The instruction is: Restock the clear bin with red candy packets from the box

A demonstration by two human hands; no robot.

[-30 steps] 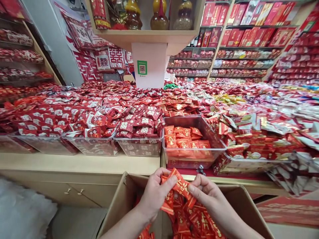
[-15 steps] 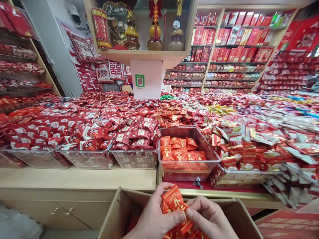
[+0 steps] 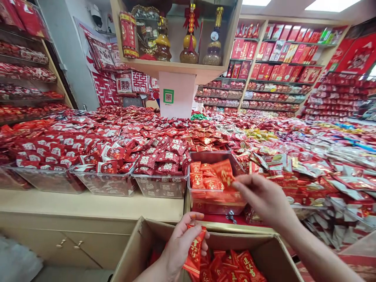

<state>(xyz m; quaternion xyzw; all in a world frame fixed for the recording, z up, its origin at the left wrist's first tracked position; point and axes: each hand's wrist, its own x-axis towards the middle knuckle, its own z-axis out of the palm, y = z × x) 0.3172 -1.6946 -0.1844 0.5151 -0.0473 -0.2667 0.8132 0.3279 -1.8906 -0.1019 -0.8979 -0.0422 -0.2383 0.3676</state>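
Observation:
My right hand (image 3: 261, 196) pinches one red candy packet (image 3: 223, 173) by its edge, over a clear plastic bin (image 3: 217, 201). Red packets with gold lettering (image 3: 202, 178) stand in rows inside that bin. Lower down, my left hand (image 3: 183, 243) is closed round another red packet (image 3: 194, 250), thumb across its top; whether more lie behind it is hidden. This hand is above an open cardboard box (image 3: 132, 248), which holds loose red packets (image 3: 232, 266) of the same look.
Bins of dark red packets (image 3: 160, 166) line the counter (image 3: 96, 207) to the left, and a bin of mixed packets (image 3: 305, 188) overflows at the right. A small metal object (image 3: 231, 216) lies before the middle bin. A display cabinet (image 3: 176, 67) juts out overhead.
My hands, together over the box before, are now apart. The right has gone up and forward to the bin with one packet; the left has stayed over the box.

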